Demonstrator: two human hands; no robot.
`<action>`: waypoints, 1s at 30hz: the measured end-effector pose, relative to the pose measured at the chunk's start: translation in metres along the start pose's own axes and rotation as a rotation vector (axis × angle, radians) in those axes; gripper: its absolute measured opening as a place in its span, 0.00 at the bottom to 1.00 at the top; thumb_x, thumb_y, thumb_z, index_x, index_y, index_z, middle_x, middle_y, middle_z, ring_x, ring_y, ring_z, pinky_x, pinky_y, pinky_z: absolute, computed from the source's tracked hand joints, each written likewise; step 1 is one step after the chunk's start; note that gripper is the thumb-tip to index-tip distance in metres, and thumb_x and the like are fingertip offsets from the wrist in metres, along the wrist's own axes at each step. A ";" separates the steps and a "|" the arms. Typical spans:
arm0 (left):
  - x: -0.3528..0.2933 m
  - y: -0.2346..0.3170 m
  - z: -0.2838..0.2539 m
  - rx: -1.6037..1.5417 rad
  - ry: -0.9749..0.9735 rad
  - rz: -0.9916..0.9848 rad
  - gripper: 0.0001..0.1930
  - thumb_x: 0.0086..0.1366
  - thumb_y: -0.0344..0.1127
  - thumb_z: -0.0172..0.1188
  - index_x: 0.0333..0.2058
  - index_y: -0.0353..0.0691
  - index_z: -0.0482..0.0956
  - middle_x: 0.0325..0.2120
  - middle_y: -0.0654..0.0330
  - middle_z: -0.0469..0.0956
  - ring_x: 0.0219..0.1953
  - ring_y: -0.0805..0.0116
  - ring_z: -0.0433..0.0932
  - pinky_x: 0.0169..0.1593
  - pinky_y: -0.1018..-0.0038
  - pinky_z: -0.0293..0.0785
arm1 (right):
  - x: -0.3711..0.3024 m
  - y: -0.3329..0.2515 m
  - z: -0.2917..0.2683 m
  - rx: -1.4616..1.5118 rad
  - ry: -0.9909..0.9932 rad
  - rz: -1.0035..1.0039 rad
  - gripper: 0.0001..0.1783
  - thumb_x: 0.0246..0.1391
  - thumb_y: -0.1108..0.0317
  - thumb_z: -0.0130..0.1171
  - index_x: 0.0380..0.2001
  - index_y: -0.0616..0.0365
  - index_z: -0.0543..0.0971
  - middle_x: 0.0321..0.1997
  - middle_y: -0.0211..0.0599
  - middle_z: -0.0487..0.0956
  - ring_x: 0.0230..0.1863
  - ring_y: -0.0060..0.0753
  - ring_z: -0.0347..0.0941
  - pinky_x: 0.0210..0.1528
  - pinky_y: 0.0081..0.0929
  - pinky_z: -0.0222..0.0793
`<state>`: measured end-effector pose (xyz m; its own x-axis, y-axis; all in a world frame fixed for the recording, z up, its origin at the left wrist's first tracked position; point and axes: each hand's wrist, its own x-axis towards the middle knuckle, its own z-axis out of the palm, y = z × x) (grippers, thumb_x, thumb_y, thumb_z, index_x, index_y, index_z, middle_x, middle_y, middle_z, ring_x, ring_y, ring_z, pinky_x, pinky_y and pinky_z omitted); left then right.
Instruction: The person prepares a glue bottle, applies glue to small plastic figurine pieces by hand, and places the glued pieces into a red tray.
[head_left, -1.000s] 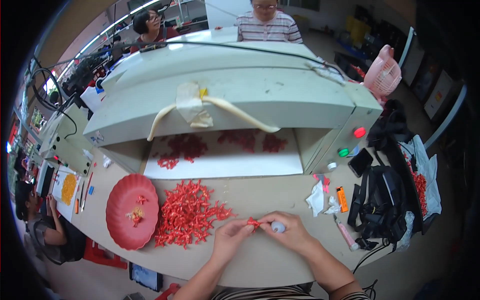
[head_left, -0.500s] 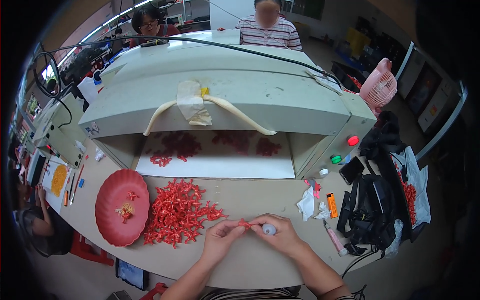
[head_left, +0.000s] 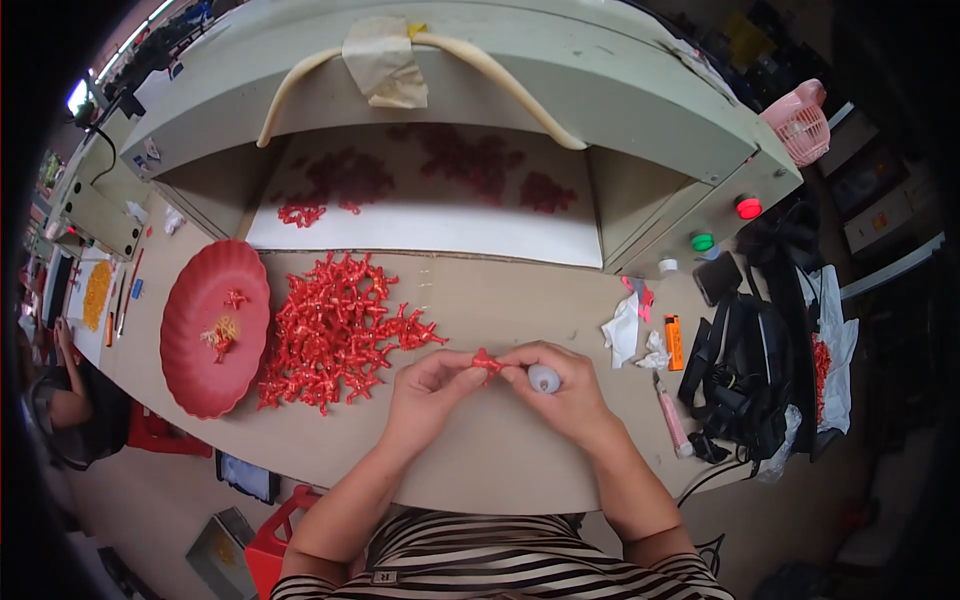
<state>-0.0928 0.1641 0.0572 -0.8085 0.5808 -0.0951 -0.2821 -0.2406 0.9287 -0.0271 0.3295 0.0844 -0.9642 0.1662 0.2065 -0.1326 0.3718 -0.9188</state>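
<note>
Between my two hands is a small red star-like plastic piece, pinched by the fingertips of my left hand. The thumb and forefinger of my right hand meet its other side. That same hand also keeps a small whitish bottle tucked in its fingers, its rounded end facing up. A large heap of similar red pieces lies left of my hands. Beside the heap, a red scalloped oval tray carries a red piece and another with thin yellowish strands.
A pale green box-shaped machine spans the back, with red pieces on its white inner surface. To the right lie crumpled tissue, an orange lighter, a pink-handled cutter and a black bag. A red stool stands below the table edge.
The view has tilted downward, so the people behind the machine are out of sight and my striped shirt shows more. Both hands keep their hold on the red piece and the bottle.
</note>
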 end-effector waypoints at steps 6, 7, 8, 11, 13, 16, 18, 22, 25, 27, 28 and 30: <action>0.000 0.002 0.001 0.039 0.010 -0.039 0.07 0.58 0.26 0.56 0.36 0.34 0.76 0.33 0.61 0.78 0.35 0.76 0.75 0.41 0.80 0.71 | 0.000 0.001 0.001 0.009 -0.004 0.027 0.07 0.44 0.78 0.59 0.30 0.62 0.77 0.30 0.33 0.78 0.30 0.23 0.73 0.34 0.19 0.68; 0.000 0.002 0.000 0.030 0.009 -0.037 0.07 0.58 0.26 0.56 0.36 0.34 0.76 0.33 0.61 0.78 0.35 0.76 0.75 0.41 0.80 0.71 | 0.001 0.001 0.001 0.015 -0.002 0.016 0.07 0.44 0.78 0.59 0.31 0.62 0.77 0.30 0.34 0.78 0.30 0.23 0.73 0.34 0.19 0.68; -0.001 0.001 0.000 0.021 0.008 -0.036 0.08 0.57 0.26 0.57 0.37 0.34 0.76 0.33 0.61 0.78 0.35 0.76 0.75 0.41 0.80 0.71 | -0.001 0.001 0.001 0.020 -0.001 0.007 0.07 0.44 0.78 0.59 0.31 0.62 0.77 0.30 0.34 0.78 0.30 0.23 0.73 0.34 0.19 0.68; -0.001 0.002 0.000 0.006 -0.006 0.003 0.08 0.57 0.25 0.56 0.37 0.34 0.76 0.33 0.60 0.78 0.35 0.76 0.75 0.41 0.80 0.72 | 0.000 -0.002 0.000 0.010 -0.008 0.021 0.07 0.44 0.78 0.59 0.31 0.61 0.77 0.30 0.34 0.78 0.30 0.23 0.73 0.34 0.19 0.68; -0.005 0.001 0.001 0.034 0.007 -0.030 0.08 0.57 0.25 0.56 0.37 0.33 0.76 0.33 0.60 0.78 0.35 0.76 0.75 0.41 0.80 0.72 | -0.005 -0.001 0.000 0.005 -0.012 0.016 0.07 0.44 0.78 0.59 0.31 0.61 0.77 0.30 0.34 0.78 0.30 0.23 0.73 0.33 0.19 0.68; -0.002 0.000 -0.002 0.054 0.019 -0.037 0.08 0.57 0.25 0.56 0.37 0.33 0.75 0.33 0.59 0.78 0.34 0.75 0.75 0.41 0.80 0.72 | 0.000 0.001 0.000 -0.006 -0.018 -0.003 0.07 0.45 0.78 0.59 0.31 0.61 0.78 0.29 0.34 0.78 0.30 0.23 0.73 0.33 0.19 0.68; 0.000 -0.004 -0.001 0.035 0.005 -0.028 0.08 0.57 0.25 0.56 0.37 0.33 0.75 0.33 0.59 0.78 0.34 0.75 0.75 0.40 0.80 0.72 | 0.000 0.004 -0.001 -0.009 -0.022 0.011 0.07 0.45 0.77 0.59 0.31 0.61 0.78 0.30 0.35 0.78 0.31 0.24 0.74 0.34 0.19 0.69; 0.003 -0.001 0.000 0.014 0.012 -0.027 0.08 0.57 0.25 0.57 0.37 0.32 0.75 0.32 0.59 0.78 0.34 0.75 0.75 0.41 0.80 0.72 | 0.004 0.004 -0.002 -0.013 -0.013 -0.026 0.07 0.45 0.77 0.59 0.31 0.61 0.77 0.30 0.35 0.78 0.32 0.25 0.75 0.34 0.20 0.69; -0.001 0.005 0.004 0.091 0.070 -0.076 0.08 0.57 0.25 0.57 0.36 0.31 0.75 0.32 0.58 0.78 0.34 0.75 0.75 0.40 0.79 0.73 | -0.002 0.002 -0.001 0.021 -0.016 -0.007 0.07 0.47 0.72 0.58 0.33 0.58 0.76 0.30 0.36 0.77 0.30 0.31 0.73 0.34 0.24 0.68; -0.003 0.000 -0.002 0.137 0.112 -0.109 0.08 0.56 0.25 0.57 0.36 0.30 0.75 0.31 0.57 0.78 0.33 0.75 0.76 0.38 0.79 0.73 | -0.001 0.006 0.002 0.020 -0.018 -0.033 0.08 0.47 0.72 0.58 0.33 0.57 0.76 0.31 0.36 0.77 0.31 0.31 0.74 0.36 0.23 0.68; -0.001 -0.004 -0.002 0.107 0.096 -0.080 0.08 0.56 0.24 0.57 0.36 0.30 0.75 0.31 0.57 0.78 0.32 0.75 0.76 0.38 0.79 0.73 | -0.004 0.011 0.002 0.012 -0.027 -0.022 0.08 0.47 0.71 0.58 0.34 0.57 0.76 0.31 0.37 0.77 0.32 0.30 0.74 0.36 0.23 0.68; -0.005 -0.008 -0.001 0.076 0.064 -0.037 0.07 0.56 0.24 0.57 0.36 0.30 0.75 0.31 0.58 0.78 0.32 0.75 0.76 0.37 0.79 0.74 | -0.008 0.012 0.001 0.009 -0.057 -0.024 0.09 0.48 0.72 0.57 0.35 0.57 0.76 0.32 0.36 0.77 0.33 0.30 0.74 0.37 0.23 0.68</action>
<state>-0.0865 0.1624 0.0501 -0.8303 0.5367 -0.1501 -0.2740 -0.1585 0.9486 -0.0217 0.3315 0.0713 -0.9723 0.1049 0.2087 -0.1572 0.3671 -0.9168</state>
